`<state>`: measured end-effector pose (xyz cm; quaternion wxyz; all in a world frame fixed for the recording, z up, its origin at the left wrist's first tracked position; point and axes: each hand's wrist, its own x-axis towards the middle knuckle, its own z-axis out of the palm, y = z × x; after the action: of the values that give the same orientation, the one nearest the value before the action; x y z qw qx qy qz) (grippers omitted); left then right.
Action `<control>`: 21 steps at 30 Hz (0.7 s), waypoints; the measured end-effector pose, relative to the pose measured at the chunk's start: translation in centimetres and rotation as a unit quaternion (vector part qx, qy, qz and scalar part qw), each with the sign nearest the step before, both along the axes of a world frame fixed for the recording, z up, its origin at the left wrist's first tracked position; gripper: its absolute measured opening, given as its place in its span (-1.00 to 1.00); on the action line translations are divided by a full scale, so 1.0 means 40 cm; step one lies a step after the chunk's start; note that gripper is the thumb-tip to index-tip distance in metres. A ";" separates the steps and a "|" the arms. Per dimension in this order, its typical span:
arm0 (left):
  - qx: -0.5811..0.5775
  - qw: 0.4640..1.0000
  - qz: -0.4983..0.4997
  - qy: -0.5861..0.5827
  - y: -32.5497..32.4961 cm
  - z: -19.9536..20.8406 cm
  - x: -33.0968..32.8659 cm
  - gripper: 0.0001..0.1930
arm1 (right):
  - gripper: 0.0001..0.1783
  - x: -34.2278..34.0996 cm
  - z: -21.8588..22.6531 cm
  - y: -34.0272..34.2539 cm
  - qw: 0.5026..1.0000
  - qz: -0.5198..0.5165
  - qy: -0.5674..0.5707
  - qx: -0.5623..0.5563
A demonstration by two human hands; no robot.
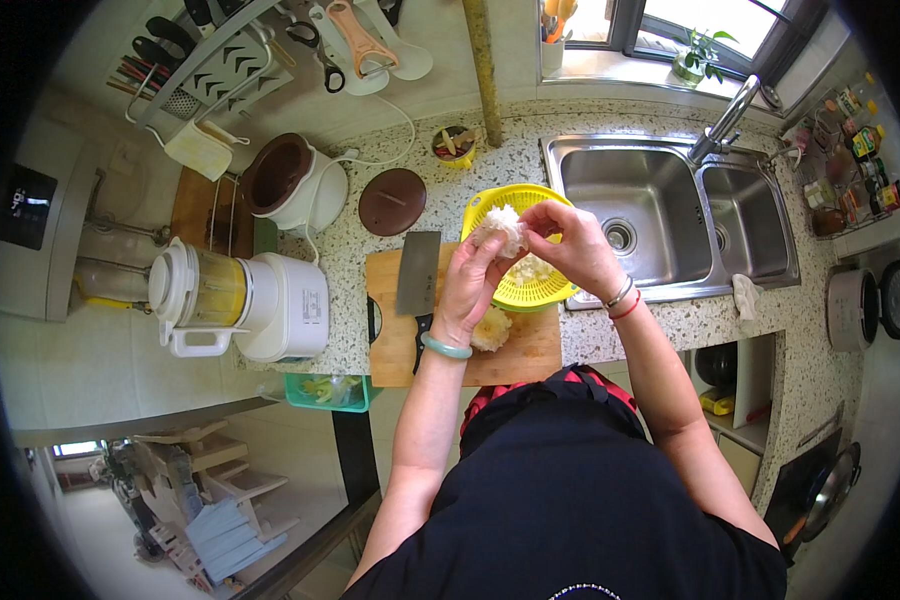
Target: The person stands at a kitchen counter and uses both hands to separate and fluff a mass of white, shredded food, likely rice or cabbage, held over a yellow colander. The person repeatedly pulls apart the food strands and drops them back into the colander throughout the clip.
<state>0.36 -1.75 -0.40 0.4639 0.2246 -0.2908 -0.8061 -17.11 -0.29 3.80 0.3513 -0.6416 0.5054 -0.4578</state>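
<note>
My left hand point(464, 283) is closed around a white, ruffled clump of snow fungus point(501, 225), holding it above a yellow colander point(477, 207). At the clump's right side, my right hand point(582, 252) pinches its edge with thumb and fingers. Small white pieces point(532, 268) lie inside the colander. A second, yellowish clump point(491, 329) rests on the wooden cutting board point(395, 368), just below the colander. To the left of my left hand lies a cleaver point(418, 272) with a black handle, its blade pointing away from me.
A steel double sink point(625, 180) with a tap point(727, 120) is at the right. On the left stand a blender point(205, 300) and a white pot point(320, 190), with a brown lid point(392, 201) nearby. A green bin point(327, 392) hangs below the counter edge.
</note>
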 end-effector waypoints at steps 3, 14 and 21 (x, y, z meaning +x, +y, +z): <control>0.005 1.000 -0.012 -0.011 0.001 -0.001 0.002 -0.65 | -0.86 0.000 0.004 0.002 1.000 -0.004 0.025 -0.004; 0.001 0.999 -0.036 -0.014 0.004 -0.005 0.002 -0.62 | -0.87 0.013 -0.032 -0.004 0.993 -0.109 0.008 -0.044; 0.023 0.998 -0.028 0.042 0.009 -0.002 0.000 -0.64 | -0.89 -0.015 -0.074 -0.022 0.975 -0.105 -0.184 0.073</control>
<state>0.38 -1.39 -0.48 0.4478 0.1934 -0.2585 -0.8338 -17.69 -1.15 0.84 0.4341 -0.4621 0.5286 -0.5645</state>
